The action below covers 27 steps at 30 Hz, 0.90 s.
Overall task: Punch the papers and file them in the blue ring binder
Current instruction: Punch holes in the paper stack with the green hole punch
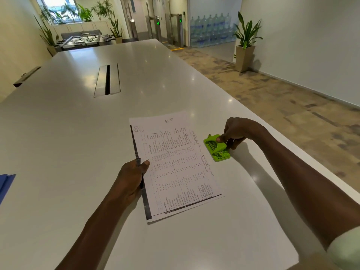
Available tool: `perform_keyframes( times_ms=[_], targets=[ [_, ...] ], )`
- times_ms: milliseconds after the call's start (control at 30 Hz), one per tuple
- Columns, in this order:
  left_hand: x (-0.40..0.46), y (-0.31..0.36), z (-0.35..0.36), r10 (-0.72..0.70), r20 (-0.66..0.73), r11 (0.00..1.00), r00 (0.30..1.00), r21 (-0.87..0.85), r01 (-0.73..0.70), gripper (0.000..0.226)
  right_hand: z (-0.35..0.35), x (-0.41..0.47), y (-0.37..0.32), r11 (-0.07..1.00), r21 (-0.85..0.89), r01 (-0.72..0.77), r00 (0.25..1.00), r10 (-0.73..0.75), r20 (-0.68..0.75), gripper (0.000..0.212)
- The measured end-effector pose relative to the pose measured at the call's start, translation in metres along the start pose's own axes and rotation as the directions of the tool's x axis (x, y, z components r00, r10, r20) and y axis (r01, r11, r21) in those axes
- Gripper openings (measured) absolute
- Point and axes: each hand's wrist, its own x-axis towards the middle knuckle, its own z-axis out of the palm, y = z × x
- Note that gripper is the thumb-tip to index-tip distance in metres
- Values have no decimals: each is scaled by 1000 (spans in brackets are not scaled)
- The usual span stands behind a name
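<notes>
The left hand point(131, 177) is pinching the left edge of the papers point(175, 164), thumb on top and fingers underneath, and the sheets are lying on the white table point(78, 133). The right hand point(236, 132) is closing around the green hole punch point(216, 148), thumb pressing on its lever. The punch is sitting just beside the right edge of the papers, apart from them, so no sheet looks to be in its slot yet.

The main risk is probably misalignment: if the sheets are sliding in crooked or fanning out under that single pinch, the holes may be landing off-centre and failing to match the rings. The light punch may also be skidding on the glossy top when pressed.

Only a blue corner, likely the binder point(6, 183), is showing at the far left edge, well apart from the papers. A cable slot point(107, 80) is lying farther up the table, and nothing is standing between the hands and the work.
</notes>
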Motion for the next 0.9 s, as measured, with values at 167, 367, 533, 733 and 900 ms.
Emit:
perform_keyframes(
  times_ms=[167,367,533,733,900],
  targets=[
    [-6,4,-16,32,8,999,999,1,-32,11,21,-13,-6,973,-128,191,811,-231,-538,34],
    [-14,8,-45,39,4,999,999,-34,-39,15,80,-34,-38,863,372,342,926,-242,-290,29],
    [-24,8,-76,33,3,998,999,-60,-32,15,119,-39,-58,765,544,345,932,-209,-297,18],
    [-30,8,-115,15,-33,1000,999,8,-15,11,153,-41,-86,749,561,353,928,-203,-313,14],
    [-25,1,-145,20,-114,990,993,144,-3,12,177,-36,-103,817,475,327,926,-178,-332,18]
  ],
)
